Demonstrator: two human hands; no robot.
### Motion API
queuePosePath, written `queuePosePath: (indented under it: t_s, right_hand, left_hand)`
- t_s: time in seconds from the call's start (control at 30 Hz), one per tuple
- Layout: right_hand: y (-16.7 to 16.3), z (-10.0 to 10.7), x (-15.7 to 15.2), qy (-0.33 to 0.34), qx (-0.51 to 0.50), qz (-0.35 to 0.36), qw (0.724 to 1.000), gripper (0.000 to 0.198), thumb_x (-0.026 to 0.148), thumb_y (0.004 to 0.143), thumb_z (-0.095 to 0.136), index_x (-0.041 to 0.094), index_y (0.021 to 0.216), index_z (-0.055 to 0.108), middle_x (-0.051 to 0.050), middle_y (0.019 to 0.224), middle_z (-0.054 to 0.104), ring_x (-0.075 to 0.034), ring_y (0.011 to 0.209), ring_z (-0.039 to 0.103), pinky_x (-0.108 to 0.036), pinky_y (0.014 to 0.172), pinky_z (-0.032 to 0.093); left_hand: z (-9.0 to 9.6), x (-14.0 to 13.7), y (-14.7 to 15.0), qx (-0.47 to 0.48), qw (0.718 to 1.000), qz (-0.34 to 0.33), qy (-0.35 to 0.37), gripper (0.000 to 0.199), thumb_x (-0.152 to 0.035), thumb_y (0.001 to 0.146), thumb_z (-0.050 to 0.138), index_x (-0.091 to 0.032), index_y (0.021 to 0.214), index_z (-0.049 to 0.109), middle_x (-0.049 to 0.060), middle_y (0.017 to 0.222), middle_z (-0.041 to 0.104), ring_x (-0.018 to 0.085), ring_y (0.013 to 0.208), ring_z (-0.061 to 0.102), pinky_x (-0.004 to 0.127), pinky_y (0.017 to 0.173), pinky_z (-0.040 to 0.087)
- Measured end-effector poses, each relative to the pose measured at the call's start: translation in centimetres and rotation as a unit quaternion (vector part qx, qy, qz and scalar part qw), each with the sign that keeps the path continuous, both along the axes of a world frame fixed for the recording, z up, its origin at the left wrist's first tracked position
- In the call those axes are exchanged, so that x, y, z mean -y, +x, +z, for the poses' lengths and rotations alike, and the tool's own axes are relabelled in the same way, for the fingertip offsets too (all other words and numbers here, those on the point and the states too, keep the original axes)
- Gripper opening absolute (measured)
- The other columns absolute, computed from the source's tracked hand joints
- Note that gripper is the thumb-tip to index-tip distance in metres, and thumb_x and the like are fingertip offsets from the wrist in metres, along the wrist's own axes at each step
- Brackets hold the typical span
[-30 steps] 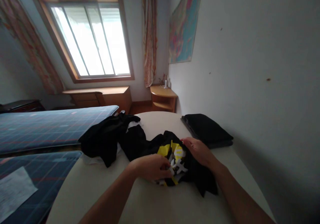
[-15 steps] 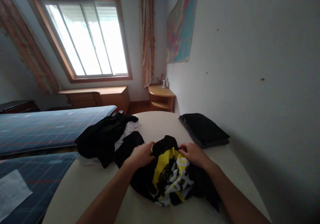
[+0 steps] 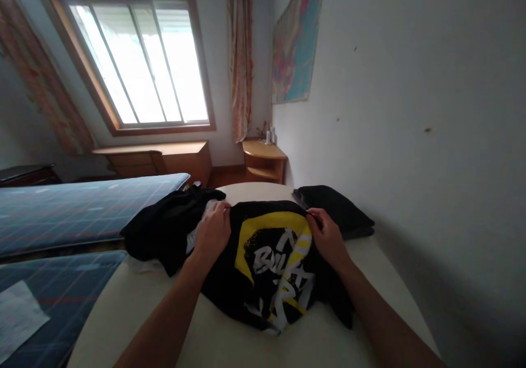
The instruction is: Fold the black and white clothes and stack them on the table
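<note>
A black T-shirt (image 3: 267, 264) with a yellow and white printed design lies spread on the round pale table (image 3: 143, 313), its lower part still creased. My left hand (image 3: 214, 228) pinches its far edge at the left. At the far right of the same edge, my right hand (image 3: 326, 234) grips the cloth between thumb and fingers. The far edge runs taut between both hands. Just left of my left hand is a heap of black and white clothes (image 3: 168, 228). Beyond my right hand sits a folded black stack of cloth (image 3: 337, 209).
Blue plaid mattresses (image 3: 82, 209) stand close on the left, with a white paper (image 3: 20, 313) on the nearer one. A white wall (image 3: 431, 203) borders the table's right side. A corner shelf (image 3: 265, 151) and a desk (image 3: 181, 154) stand beyond, under the window.
Both hands have moved away from me and farther apart, drawing the T-shirt's far edge out straight. The bunched cloth has flattened, and more of the print shows.
</note>
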State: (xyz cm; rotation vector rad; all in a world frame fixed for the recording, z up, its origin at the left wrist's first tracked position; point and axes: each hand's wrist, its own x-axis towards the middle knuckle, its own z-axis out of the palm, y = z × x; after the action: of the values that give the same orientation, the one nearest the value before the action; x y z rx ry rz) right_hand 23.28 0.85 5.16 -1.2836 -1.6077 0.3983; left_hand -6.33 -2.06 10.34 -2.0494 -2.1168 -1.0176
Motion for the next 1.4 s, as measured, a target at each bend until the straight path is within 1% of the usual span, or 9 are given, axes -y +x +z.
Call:
queuePosePath:
  t_s: [0.33,0.53,0.77,0.83,1.0,1.13,1.2,1.33,1.4]
  right_hand:
    - [-1.0,0.9,1.3,0.079,0.121,0.073,0.987,0.037,0.047,0.092,0.053,0.021,0.116,0.063,-0.011,0.114,0.068,-0.028,0.111,0.058,-0.045,0.102,0.041]
    - [-2.1,1.6,2.9,-0.086,0.162,0.232,0.955,0.048,0.049,0.091,0.056,0.023,0.132,0.058,-0.003,0.088,0.073,-0.019,0.076,0.065,-0.03,0.072,0.048]
    - [-2.7,0.7,2.9,-0.139,0.279,0.208,0.927,0.008,0.02,0.078,0.062,0.022,0.081,0.069,-0.003,0.08,0.072,-0.018,0.072,0.064,-0.027,0.065,0.043]
    - [-2.5,0.7,3.0,-0.129,0.312,0.159,0.928,0.01,0.019,0.076,0.061,0.022,0.082,0.067,-0.004,0.083,0.072,-0.02,0.076,0.064,-0.028,0.067,0.042]
    - [-2.2,0.4,3.1,-0.168,0.384,0.053,0.906,0.013,0.016,0.078,0.057,0.021,0.087,0.064,-0.01,0.087,0.072,-0.024,0.08,0.066,-0.03,0.066,0.039]
    - [-2.4,0.1,2.9,-0.184,0.302,0.095,0.93,0.013,0.018,0.082,0.053,0.021,0.092,0.06,-0.007,0.084,0.071,-0.021,0.076,0.065,-0.029,0.067,0.04]
    - [-2.5,0.3,2.7,-0.198,0.219,0.154,0.943,0.012,0.02,0.083,0.051,0.021,0.092,0.058,-0.004,0.08,0.07,-0.019,0.072,0.062,-0.028,0.065,0.042]
    - [-2.3,1.2,2.3,-0.23,0.011,0.229,0.946,0.019,0.031,0.086,0.048,0.022,0.101,0.056,0.0,0.079,0.068,-0.016,0.065,0.06,-0.027,0.06,0.044]
    - [-2.1,1.4,2.2,-0.245,-0.088,0.248,0.933,0.026,0.041,0.088,0.048,0.024,0.108,0.054,0.001,0.083,0.069,-0.017,0.068,0.063,-0.027,0.061,0.047]
  left_hand:
    - [-0.5,1.5,3.2,0.101,0.958,-0.243,-0.111,0.023,-0.027,0.096,0.042,-0.019,0.102,0.063,0.002,0.085,0.069,0.017,0.077,0.063,0.028,0.074,0.047]
    - [1.3,5.0,5.2,0.025,0.833,-0.489,-0.256,0.027,-0.028,0.095,0.049,-0.023,0.112,0.07,0.002,0.107,0.072,0.016,0.089,0.066,0.025,0.083,0.049]
    - [-1.4,2.2,3.0,0.035,0.933,-0.304,-0.19,0.035,-0.03,0.093,0.053,-0.02,0.126,0.062,0.009,0.125,0.068,0.023,0.112,0.064,0.032,0.098,0.046]
    - [-2.0,1.8,2.5,-0.01,0.926,-0.295,-0.237,0.045,-0.031,0.089,0.058,-0.019,0.132,0.058,0.012,0.129,0.066,0.027,0.115,0.063,0.036,0.099,0.046]
    - [-1.2,3.3,3.7,-0.067,0.861,-0.377,-0.335,0.028,-0.036,0.089,0.058,-0.019,0.106,0.071,0.011,0.101,0.076,0.027,0.092,0.071,0.034,0.08,0.052]
    - [0.1,4.4,4.9,0.073,0.715,-0.441,-0.538,0.025,-0.039,0.095,0.048,-0.022,0.103,0.065,0.003,0.082,0.074,0.018,0.062,0.069,0.027,0.058,0.051]
    - [0.2,4.1,4.6,0.133,0.684,-0.426,-0.577,0.025,-0.038,0.097,0.043,-0.021,0.101,0.061,0.002,0.077,0.072,0.015,0.052,0.065,0.025,0.054,0.049]
    - [-1.3,2.1,2.7,0.08,0.871,-0.313,-0.37,0.025,-0.036,0.089,0.055,-0.019,0.108,0.059,0.003,0.087,0.071,0.015,0.064,0.065,0.027,0.063,0.051]
    - [-2.8,1.1,2.1,0.046,0.921,-0.29,-0.256,0.046,-0.034,0.08,0.068,-0.019,0.122,0.057,0.009,0.112,0.069,0.02,0.087,0.067,0.033,0.079,0.053]
